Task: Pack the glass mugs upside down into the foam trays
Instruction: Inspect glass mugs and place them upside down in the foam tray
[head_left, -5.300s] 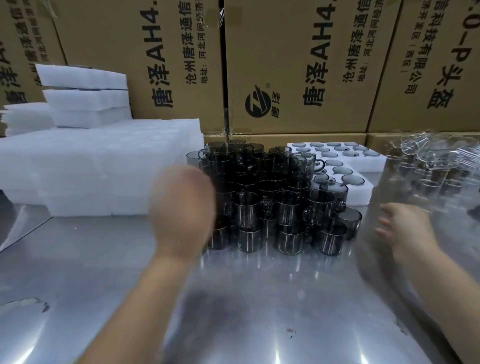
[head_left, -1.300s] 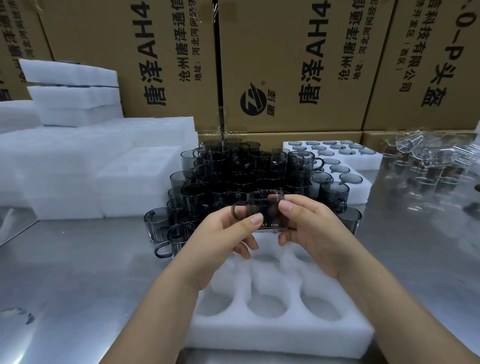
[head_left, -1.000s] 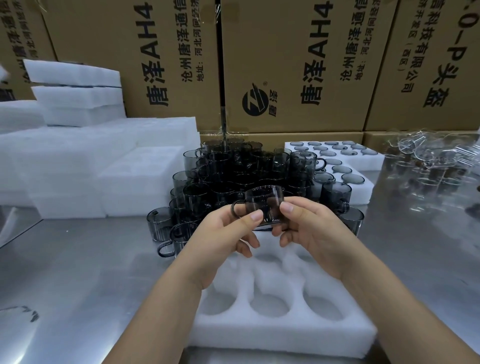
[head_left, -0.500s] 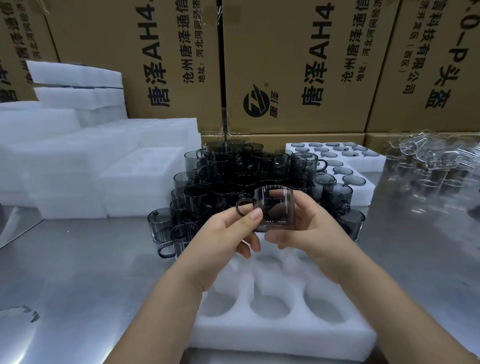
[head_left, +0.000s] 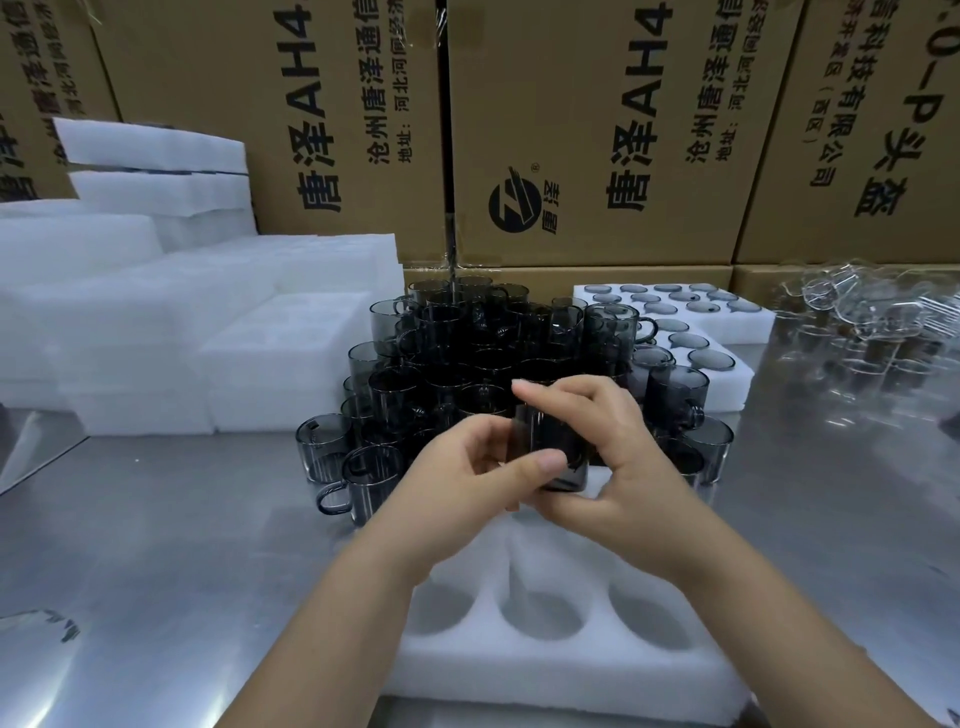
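A smoky grey glass mug (head_left: 556, 457) is held between both hands above the far end of a white foam tray (head_left: 561, 670) with round holes. My left hand (head_left: 467, 483) pinches the mug from the left with thumb and fingers. My right hand (head_left: 613, 467) curls round it from the right, index finger over its top. Whether the mug is tipped or fully inverted is hard to tell. Behind the hands stands a pile of dark glass mugs (head_left: 467, 353), stacked in layers.
Stacked white foam trays (head_left: 208, 332) sit at left. A filled foam tray (head_left: 691, 322) with upturned mugs lies at back right. Crumpled clear plastic (head_left: 872, 332) is at right. Cardboard boxes (head_left: 597, 130) wall the back of the steel table (head_left: 156, 545).
The mug has come down from chest height toward the tray and turned in my hands. My right hand has shifted over its top. The tray has not moved.
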